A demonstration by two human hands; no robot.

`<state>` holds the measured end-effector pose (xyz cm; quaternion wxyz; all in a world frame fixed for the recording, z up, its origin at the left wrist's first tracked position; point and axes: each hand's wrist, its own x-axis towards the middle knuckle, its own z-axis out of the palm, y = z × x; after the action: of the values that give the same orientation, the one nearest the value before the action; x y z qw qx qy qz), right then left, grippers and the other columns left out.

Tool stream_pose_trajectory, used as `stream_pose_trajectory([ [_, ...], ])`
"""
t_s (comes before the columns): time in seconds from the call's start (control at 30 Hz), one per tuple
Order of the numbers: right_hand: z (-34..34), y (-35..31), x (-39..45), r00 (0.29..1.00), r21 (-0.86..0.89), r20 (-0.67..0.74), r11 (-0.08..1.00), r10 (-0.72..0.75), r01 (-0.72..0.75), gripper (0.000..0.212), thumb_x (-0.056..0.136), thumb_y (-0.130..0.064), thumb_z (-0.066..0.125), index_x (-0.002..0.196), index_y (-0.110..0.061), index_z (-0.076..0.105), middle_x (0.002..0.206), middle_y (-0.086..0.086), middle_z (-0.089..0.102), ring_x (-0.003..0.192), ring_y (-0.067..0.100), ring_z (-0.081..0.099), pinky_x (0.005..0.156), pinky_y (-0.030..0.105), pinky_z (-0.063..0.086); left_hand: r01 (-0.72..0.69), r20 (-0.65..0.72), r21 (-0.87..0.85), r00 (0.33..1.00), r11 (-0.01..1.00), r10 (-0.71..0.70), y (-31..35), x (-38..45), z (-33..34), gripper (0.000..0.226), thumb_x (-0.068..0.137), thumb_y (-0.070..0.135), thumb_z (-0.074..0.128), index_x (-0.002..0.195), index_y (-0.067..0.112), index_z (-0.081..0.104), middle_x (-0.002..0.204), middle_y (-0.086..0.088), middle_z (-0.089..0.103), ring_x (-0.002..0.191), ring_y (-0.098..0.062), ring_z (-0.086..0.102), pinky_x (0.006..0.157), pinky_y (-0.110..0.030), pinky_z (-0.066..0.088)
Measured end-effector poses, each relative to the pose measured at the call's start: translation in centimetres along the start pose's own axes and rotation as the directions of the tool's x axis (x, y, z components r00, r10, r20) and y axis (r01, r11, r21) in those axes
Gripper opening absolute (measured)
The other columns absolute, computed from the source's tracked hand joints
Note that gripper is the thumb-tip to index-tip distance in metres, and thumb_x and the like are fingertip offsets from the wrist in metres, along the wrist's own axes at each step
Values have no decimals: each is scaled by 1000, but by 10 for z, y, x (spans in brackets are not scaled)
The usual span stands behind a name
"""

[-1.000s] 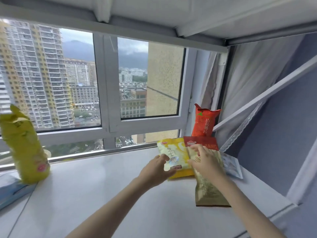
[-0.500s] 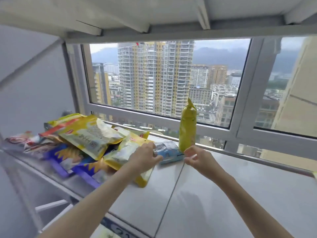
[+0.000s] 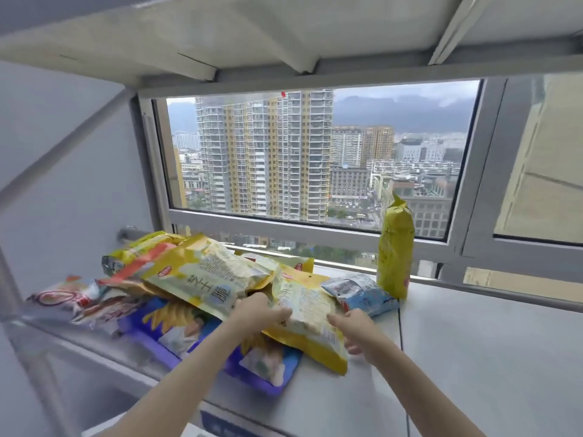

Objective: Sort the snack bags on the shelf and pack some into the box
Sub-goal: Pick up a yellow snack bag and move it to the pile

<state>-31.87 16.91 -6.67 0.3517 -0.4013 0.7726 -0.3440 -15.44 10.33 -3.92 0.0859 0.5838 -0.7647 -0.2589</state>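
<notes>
A heap of snack bags lies on the left half of the grey shelf (image 3: pixel 473 357). A yellow bag (image 3: pixel 310 313) lies flat at the heap's right edge, and my left hand (image 3: pixel 262 312) rests on its left side with fingers curled over it. My right hand (image 3: pixel 355 326) touches the same bag's right edge, fingers loosely bent. Behind it lie a bigger yellow bag (image 3: pixel 208 279), a blue-and-purple bag (image 3: pixel 202 332) underneath, a small light-blue bag (image 3: pixel 359 293), and red-and-white bags (image 3: pixel 63 298) at far left. A tall yellow-green bag (image 3: pixel 396 247) stands upright by the window.
A window (image 3: pixel 315 159) with a grey frame runs along the back of the shelf. Another shelf board (image 3: pixel 220 29) hangs low overhead. A slanted brace (image 3: pixel 63 146) crosses the left wall. The shelf's front edge (image 3: pixel 252 417) is close below my arms.
The view swung from the shelf's right end to the heap at its left. Both hands left the bags on the right and now sit on the yellow bag at the heap's edge.
</notes>
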Motion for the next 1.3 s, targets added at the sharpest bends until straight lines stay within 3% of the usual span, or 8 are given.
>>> stream_pose_trajectory([
  [0.1,4,-8,-7,999,32,12,999,36,-37,26,90,-25,52,81,-2,60,74,6,48,63,13,44,58,25,36,-43,54,-141,997,989,51,0,6,-4,24,80,32,65,88,14,52,78,4,47,78,-12,48,63,-22,37],
  [0.2,4,-10,-9,1000,95,13,995,-12,10,42,91,-22,52,120,8,54,109,26,58,79,19,43,70,29,35,-68,9,-317,997,946,75,-3,7,-17,52,78,17,69,124,5,47,94,0,53,85,-15,56,65,-23,47],
  [0.37,9,-16,-9,997,389,67,919,44,-67,57,86,-30,61,132,-6,39,117,13,49,82,19,51,63,29,44,-150,-115,-489,988,860,106,-16,-2,-47,41,73,7,74,111,4,59,93,-11,66,82,-24,64,74,-34,53],
  [0.5,9,-25,-12,949,490,277,872,-148,-7,23,88,-29,56,105,-14,62,91,3,66,78,17,63,67,28,54,-233,-165,-616,972,753,166,-29,-8,-58,29,76,10,74,99,15,57,83,-5,67,62,-12,67,62,-22,53],
  [0.63,2,-39,-17,947,565,64,793,-315,226,21,81,-5,63,99,-16,62,81,0,71,64,11,68,56,25,57,-259,-144,-659,965,706,219,-31,-12,-59,31,77,10,72,101,13,52,93,-5,66,72,-14,66,57,-19,54],
  [0.93,-41,-37,-35,923,567,-128,736,-363,369,33,75,6,66,93,-21,61,98,15,69,90,34,64,95,52,47,-391,-195,-637,915,664,352,-3,-10,-46,31,77,14,73,104,13,58,99,-4,63,78,-10,63,55,-9,50],
  [1.07,-61,-27,-39,904,520,-200,741,-378,425,34,73,4,68,94,-22,62,109,20,68,99,38,65,93,51,50,-432,-251,-595,901,678,354,21,-5,-33,34,72,18,77,100,17,58,109,-10,63,89,-23,64,72,-30,54],
  [1.3,-68,-30,-45,685,10,-588,844,-429,537,32,73,-24,70,99,-15,54,91,7,68,83,29,64,69,34,50,-597,-516,-475,784,647,344,87,-26,-8,39,79,23,70,112,11,52,103,-3,62,70,-12,60,66,-21,48],
])
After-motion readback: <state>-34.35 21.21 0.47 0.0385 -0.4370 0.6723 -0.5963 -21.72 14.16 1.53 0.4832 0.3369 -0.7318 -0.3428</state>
